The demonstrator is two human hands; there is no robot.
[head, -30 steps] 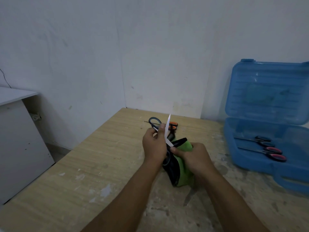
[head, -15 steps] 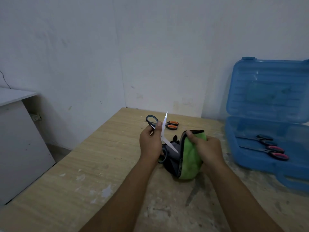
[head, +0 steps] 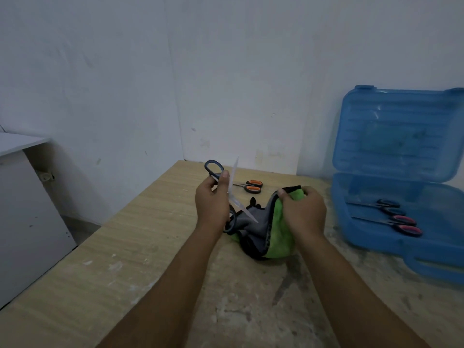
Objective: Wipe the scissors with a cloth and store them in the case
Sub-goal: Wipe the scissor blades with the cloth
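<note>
My left hand (head: pixel 212 203) grips a pair of dark-handled scissors (head: pixel 232 187) near the pivot, blades spread wide: one points up, the other slants down to the right. My right hand (head: pixel 302 212) holds a green and grey cloth (head: pixel 277 231) with black trim, bunched, its lower end resting on the table. The lower blade tip lies over the cloth's grey side. The blue plastic case (head: pixel 401 244) stands open at the right with two pairs of scissors inside, one black-handled (head: pixel 385 205), one pink-handled (head: pixel 401 223).
An orange-handled pair of scissors (head: pixel 251 186) lies on the wooden table (head: pixel 125 247) behind my hands. A white cabinet (head: pixel 22 209) stands left of the table. White walls close off the back.
My right hand and the cloth slid right, off the blade, and the cloth's grey side opened toward the scissors. My left hand lifted the open scissors slightly.
</note>
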